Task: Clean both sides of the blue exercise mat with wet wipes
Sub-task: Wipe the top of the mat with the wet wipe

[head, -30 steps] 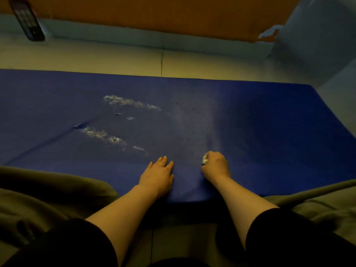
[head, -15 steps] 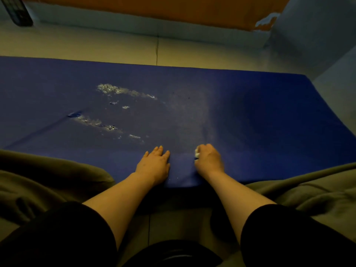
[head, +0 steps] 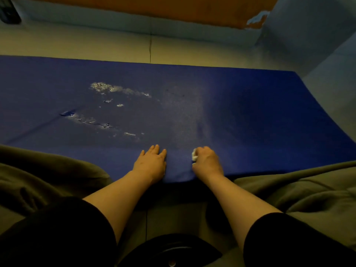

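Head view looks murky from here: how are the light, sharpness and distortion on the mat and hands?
Head view: dim, yellowish light; the blue exercise mat bows from wide-angle distortion; a pale sheen streaks its middle; left hand and right hand, gripping the wet wipe, read clearly, though soft; the dark object at top left is cropped and unclear.

A dim room in a home, seen at floor level: pale tiled floor (head: 115,45) w/ a grout line, blue skirting (head: 96,18) under an orange wall (head: 154,6) w/ chipped paint (head: 256,21), olive blanket (head: 38,176) bunched nearby, remote control (head: 8,11) lying by the wall.
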Tool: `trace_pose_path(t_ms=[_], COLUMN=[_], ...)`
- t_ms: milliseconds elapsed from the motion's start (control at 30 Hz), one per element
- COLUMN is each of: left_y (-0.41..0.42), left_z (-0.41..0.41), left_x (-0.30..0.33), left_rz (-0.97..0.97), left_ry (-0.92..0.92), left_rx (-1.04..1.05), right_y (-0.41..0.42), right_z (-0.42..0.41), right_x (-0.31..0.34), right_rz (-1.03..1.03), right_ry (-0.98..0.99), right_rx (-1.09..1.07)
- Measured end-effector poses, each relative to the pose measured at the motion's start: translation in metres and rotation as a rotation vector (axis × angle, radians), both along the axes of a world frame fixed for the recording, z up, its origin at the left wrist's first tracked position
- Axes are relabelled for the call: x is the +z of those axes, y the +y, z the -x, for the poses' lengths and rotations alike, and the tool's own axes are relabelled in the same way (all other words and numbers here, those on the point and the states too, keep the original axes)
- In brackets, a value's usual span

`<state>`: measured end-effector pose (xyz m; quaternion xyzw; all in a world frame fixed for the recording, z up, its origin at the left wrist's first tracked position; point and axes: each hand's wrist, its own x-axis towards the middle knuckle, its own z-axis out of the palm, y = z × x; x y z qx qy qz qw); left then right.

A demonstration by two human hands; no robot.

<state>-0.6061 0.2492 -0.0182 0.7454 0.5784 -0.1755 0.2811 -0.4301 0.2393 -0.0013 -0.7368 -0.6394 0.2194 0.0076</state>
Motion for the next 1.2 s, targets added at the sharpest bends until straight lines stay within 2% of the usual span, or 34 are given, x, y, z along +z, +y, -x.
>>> trace_pose_path(t_ms=[67,133,300,367,467,600,667,867,933,1033,1100,1200], left_y=[-0.003,-0.005,-0.008,-0.007,-0.006,-0.008,-0.007,-0.012,-0.015,-0.016,-0.017,-0.019], left_z=[-0.001,-0.003,-0.006,-0.007,-0.005,-0.004,-0.003,-0.006,-0.005,0.005,0.015,0.027], left_x=[0.002,0.003,0.002,0.002,0.006,0.010,0.010,0.007,0.009,0.012,0.013,0.013], left_rz=[-0.004,-0.010,-0.011,-0.011,0.001,-0.004,0.000,0.006,-0.002,-0.003,-0.008,-0.023], left_ry=[0.001,0.007,0.036,0.039,0.020,-0.001,-0.007,0.005,0.003,0.001,0.004,0.021], left_rx=[-0.007,-0.007,-0.005,-0.004,-0.017,-0.025,-0.024,-0.037,-0.044,-0.081,-0.081,-0.040], right_y=[-0.002,-0.006,-0.022,-0.026,-0.021,-0.015,-0.017,-0.038,-0.040,-0.032,-0.027,-0.027], right_z=[-0.015,-0.013,0.033,0.035,0.002,-0.051,-0.046,0.041,0.043,0.011,-0.009,-0.001], right_x=[0.004,0.007,0.009,0.010,0.009,0.015,0.017,0.021,0.019,0.016,0.020,0.024], right_rz=[-0.018,-0.013,0.017,0.016,0.024,0.015,0.034,0.061,0.060,0.055,0.048,0.065], right_ry=[-0.066,-0.104,0.034,0.076,0.018,-0.251,-0.264,-0.055,-0.034,-0.072,-0.164,-0.235], right_rx=[-0.097,-0.102,0.144,0.168,0.031,-0.230,-0.261,0.157,0.192,0.003,-0.134,-0.125])
